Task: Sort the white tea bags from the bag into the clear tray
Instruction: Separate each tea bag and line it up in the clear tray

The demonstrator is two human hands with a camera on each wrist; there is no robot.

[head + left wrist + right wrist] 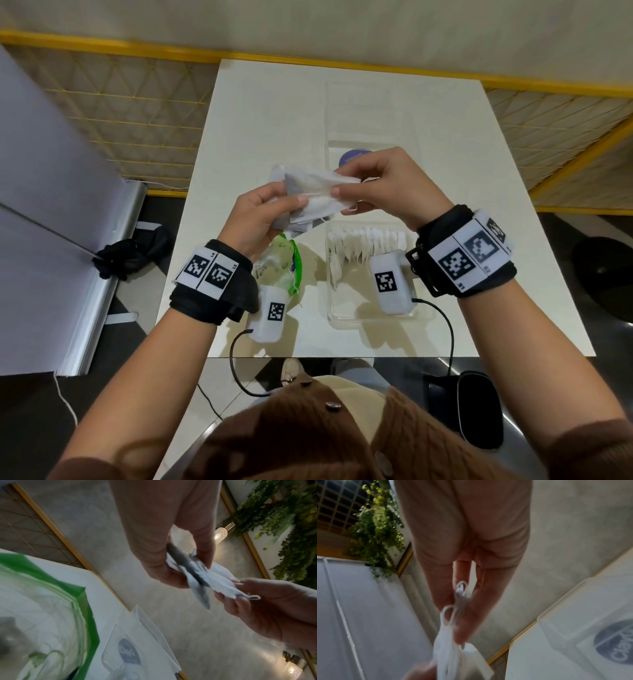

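Above the white table both hands share a bunch of white tea bags (310,195). My left hand (263,209) grips the bunch's left end with curled fingers. My right hand (370,186) pinches the right end of one tea bag (223,586) between thumb and fingers. In the right wrist view that tea bag (453,649) hangs from the fingertips, its string loops showing. The green-edged clear bag (284,267) lies open under my left wrist, with more tea bags inside. Below my right hand stands the clear tray (370,317), holding a row of white tea bags (363,241).
The clear tray's lid (373,116) with a round purple label (354,156) lies behind the hands. A grey partition (51,212) stands left of the table, a black cloth (133,253) at its foot. Yellow-framed mesh fencing (137,113) borders the far side.
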